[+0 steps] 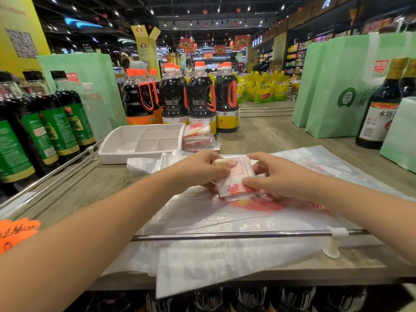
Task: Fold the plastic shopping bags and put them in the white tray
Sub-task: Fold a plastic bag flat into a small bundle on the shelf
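A folded white plastic bag with red print (236,179) sits in the middle of the shelf, held between both hands. My left hand (200,170) grips its left edge, fingers curled over the top. On its right side my right hand (276,174) pinches it, thumb on the lower corner. Under it lie flat unfolded plastic bags (225,224) spread toward the front edge. The white tray (126,152), divided into compartments, stands at the back left. A stack of folded bags (198,138) leans beside the tray's right wall.
Dark sauce bottles (198,97) stand behind the tray, and green-labelled bottles (47,122) line the left. Green paper bags (333,86) and a vinegar bottle (380,109) stand at the right. A metal rail (236,234) runs along the shelf's front edge.
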Demonstrator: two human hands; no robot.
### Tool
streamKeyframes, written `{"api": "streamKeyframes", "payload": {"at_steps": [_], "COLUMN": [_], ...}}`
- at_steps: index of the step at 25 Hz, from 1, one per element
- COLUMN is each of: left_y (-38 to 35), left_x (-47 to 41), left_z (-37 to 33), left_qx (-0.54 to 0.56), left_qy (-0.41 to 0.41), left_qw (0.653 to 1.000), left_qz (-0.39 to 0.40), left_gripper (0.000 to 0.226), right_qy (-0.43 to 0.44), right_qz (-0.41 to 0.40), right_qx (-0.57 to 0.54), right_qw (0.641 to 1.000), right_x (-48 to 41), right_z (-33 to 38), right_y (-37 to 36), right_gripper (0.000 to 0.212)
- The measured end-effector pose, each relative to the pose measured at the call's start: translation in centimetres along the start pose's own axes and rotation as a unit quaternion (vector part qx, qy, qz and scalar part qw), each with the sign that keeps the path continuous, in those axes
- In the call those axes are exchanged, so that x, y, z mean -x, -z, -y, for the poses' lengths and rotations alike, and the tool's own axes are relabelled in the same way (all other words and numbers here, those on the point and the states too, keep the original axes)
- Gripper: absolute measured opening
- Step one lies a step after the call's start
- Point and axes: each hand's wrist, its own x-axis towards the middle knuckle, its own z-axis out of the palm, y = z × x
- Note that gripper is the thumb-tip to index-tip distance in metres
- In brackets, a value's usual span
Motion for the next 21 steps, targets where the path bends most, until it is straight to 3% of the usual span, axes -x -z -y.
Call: {"api": "streamKeyframes", "payload": {"at_steps": [3,6,10,14,17,19,21], "left_y": [0.7,1.7,5.1,8.3,9.7,10.1,9.9], "left_x": [0.1,0.0,-2.5,-6.7,-9.2,-10.3,-10.9], "left_z": [-0.3,-0.7,-1.2,0.1,2.3,3.5,4.1], "left_qx": [0.135,0.220,0.241,0.136,-0.047,-0.193,-0.312], "left_qy": [0.010,0.007,-0.008,-0.063,-0.085,-0.105,-0.135], "left_qw": [0.990,0.972,0.955,0.959,0.964,0.947,0.909], "left_qz": [-0.036,-0.088,-0.171,-0.241,-0.248,-0.235,-0.243], "left_gripper": [0.016,0.021,0.041,0.026,0.029,0.034,0.027], "right_qy": [-0.048,-0.079,-0.056,-0.050,-0.062,-0.077,-0.084], "right_qz": [-0.026,-0.023,-0.112,-0.179,-0.200,-0.186,-0.143], "right_qx": [-0.109,-0.299,-0.358,-0.343,-0.293,-0.240,-0.172], "right_qw": [0.993,0.951,0.925,0.921,0.933,0.950,0.971], "right_x": [-1.0,-3.0,-8.7,-15.3,-19.8,-22.0,-23.1], "right_z": [0.6,2.2,4.8,6.4,6.0,5.3,4.4], "right_y": [0.3,1.1,1.7,1.1,0.1,-0.4,-0.6], "right_gripper": [0.066,0.052,0.043,0.030,0.021,0.011,0.008]}}
